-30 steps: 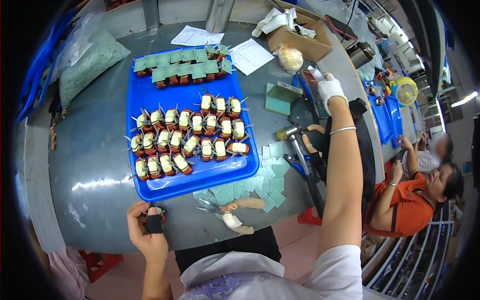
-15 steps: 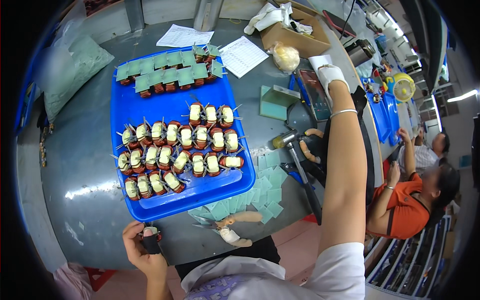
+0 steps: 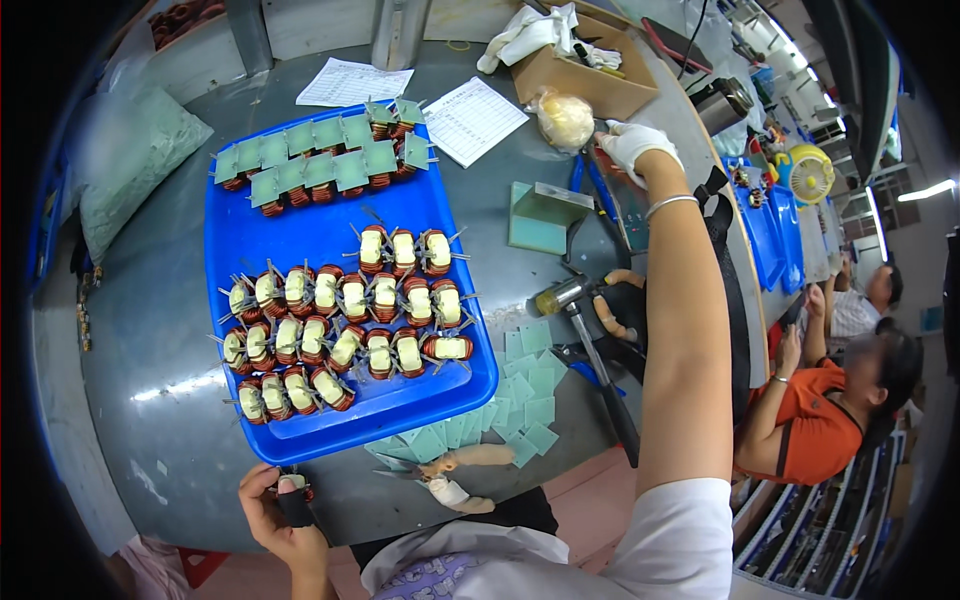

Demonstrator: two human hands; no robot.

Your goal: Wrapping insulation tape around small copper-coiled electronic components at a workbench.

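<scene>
My left hand point(image 3: 285, 520), with a black sleeve on the thumb, pinches a small wire-wound coil point(image 3: 291, 484), mostly hidden by the fingers, just below the blue tray's near left corner. The blue tray point(image 3: 330, 222) holds rows of copper coils with pale yellow middles and wire legs point(image 3: 352, 297). Along its far end sit coils topped with green square boards point(image 3: 300, 139). My right hand point(image 3: 640, 148), in a white glove with bare fingertips, reaches to the far right over a dark, red-edged flat object point(image 3: 632, 215). Its fingers are stretched out; I make out nothing held in them.
Loose green boards point(image 3: 520, 395) and pliers point(image 3: 440, 475) lie by the tray's near edge. To its right are a hammer point(image 3: 598, 360), more pliers point(image 3: 612, 320) and a green angled block point(image 3: 545, 215). A cardboard box point(image 3: 590, 75) stands behind. Co-workers point(image 3: 815, 420) sit at right.
My right hand has shifted left across the dark flat object, fingers now pointing toward the bagged yellow lump. My left hand keeps its hold on the coil. The whole view has shifted slightly.
</scene>
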